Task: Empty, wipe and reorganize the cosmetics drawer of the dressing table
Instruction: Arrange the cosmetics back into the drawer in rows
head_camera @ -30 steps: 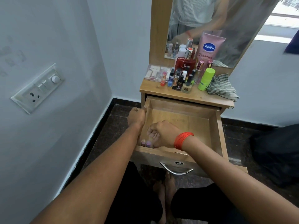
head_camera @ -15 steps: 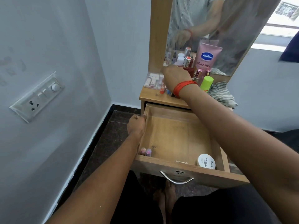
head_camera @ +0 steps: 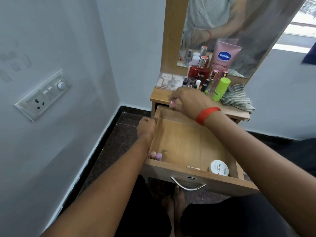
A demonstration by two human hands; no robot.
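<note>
The wooden drawer (head_camera: 184, 142) of the dressing table is pulled out. In its front left corner stand two small pink-capped bottles (head_camera: 156, 155). A white round nail polish remover tin (head_camera: 219, 168) and a thin pin (head_camera: 193, 167) lie near the front wall. My left hand (head_camera: 146, 128) is closed on the drawer's left wall near the back. My right hand (head_camera: 187, 103), with a red band at the wrist, hovers over the table's front edge, fingers loosely apart and blurred, and nothing is visible in it.
On the table top (head_camera: 159, 97) stand a pink Vaseline tube (head_camera: 224, 55), a red perfume bottle (head_camera: 198, 72), a green bottle (head_camera: 219, 89), several small bottles and a clear case (head_camera: 168, 82). A striped cloth (head_camera: 237, 98) lies at the right. The wall with a switch panel (head_camera: 43, 94) is close on the left.
My right hand left the drawer's front corner, reached up among the bottles on the table top, and has now come back toward the drawer. The left hand stayed on the drawer wall.
</note>
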